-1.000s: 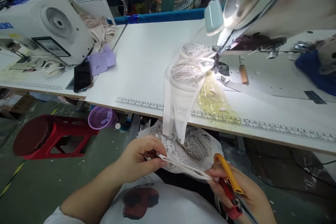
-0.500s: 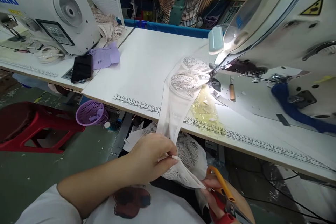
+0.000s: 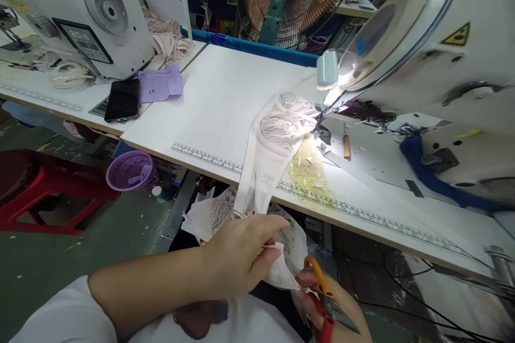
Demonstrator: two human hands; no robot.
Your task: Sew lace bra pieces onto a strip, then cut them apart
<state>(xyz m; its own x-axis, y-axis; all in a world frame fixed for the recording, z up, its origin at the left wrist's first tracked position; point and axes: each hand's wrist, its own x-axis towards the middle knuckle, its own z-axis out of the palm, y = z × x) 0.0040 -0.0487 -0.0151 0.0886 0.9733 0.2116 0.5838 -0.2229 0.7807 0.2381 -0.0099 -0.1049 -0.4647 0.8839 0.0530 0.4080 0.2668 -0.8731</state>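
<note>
A white lace bra [image 3: 277, 131] lies across the table edge, its upper end at the needle area of the sewing machine [image 3: 406, 59]. More white lace pieces [image 3: 219, 217] hang below the edge, over my lap. My left hand [image 3: 245, 249] is closed, pinching a narrow white edge of the lace fabric between thumb and fingers. Lower right, my right hand [image 3: 336, 297] grips scissors [image 3: 319, 278] with orange and red handles, blades pointing down and right. Its fingertips also pinch the far corner of that fabric, which stretches between both hands.
Another sewing machine [image 3: 100, 21] stands left, with a phone [image 3: 123, 101] and purple paper [image 3: 161, 84] beside it. A wooden-handled tool [image 3: 346, 144] and yellow plastic [image 3: 308, 169] lie near the needle. On the floor are a purple basket [image 3: 132, 171] and a red stool [image 3: 52, 193].
My left hand has shifted slightly right and down, and my right hand slightly left with the scissors, so the hands are closer together. The camera view has turned a little.
</note>
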